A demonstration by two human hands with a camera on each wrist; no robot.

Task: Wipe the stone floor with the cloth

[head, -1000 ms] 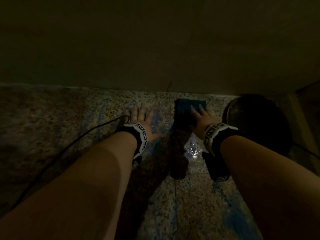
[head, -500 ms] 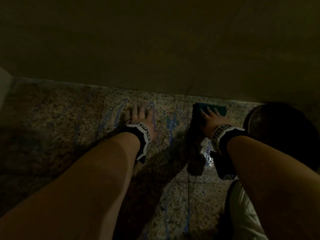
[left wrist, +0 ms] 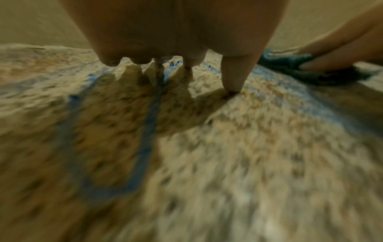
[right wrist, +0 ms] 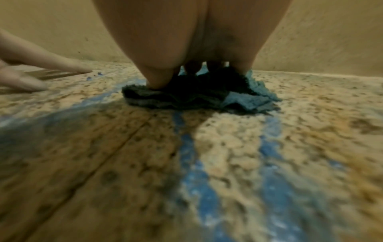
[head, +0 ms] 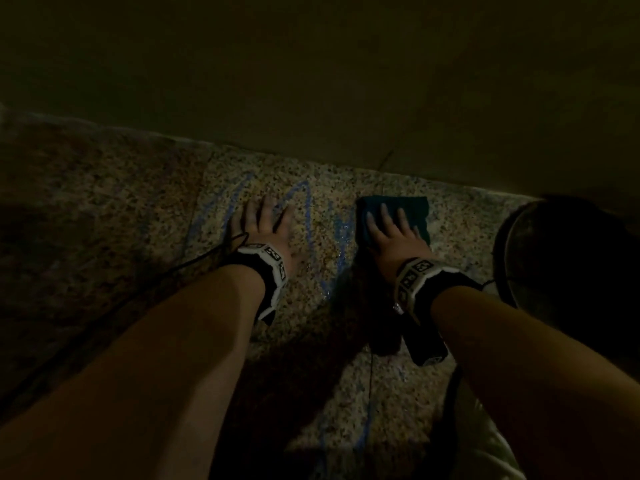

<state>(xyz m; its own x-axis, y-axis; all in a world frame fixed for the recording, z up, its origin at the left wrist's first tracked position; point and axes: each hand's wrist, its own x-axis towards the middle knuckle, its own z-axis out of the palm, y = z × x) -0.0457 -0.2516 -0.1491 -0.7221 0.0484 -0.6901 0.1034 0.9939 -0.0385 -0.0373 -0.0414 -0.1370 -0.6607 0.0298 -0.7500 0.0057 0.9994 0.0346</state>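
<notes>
Running along the far edge of the stone floor [head: 114,216], a wall [head: 311,81] closes that side, and a dark bucket [head: 568,265] stands at the right. Both arms reach forward, palms down. Spread straight, the left hand [head: 266,226] rests on bare floor. Beside it, the right hand [head: 394,237] presses flat fingers [head: 385,216] onto the teal cloth [head: 412,209], just before the wall.

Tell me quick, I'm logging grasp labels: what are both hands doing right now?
Left hand: open, fingers spread flat on the stone floor, holding nothing.
Right hand: open, straight fingers pressing the teal cloth onto the floor.
</notes>
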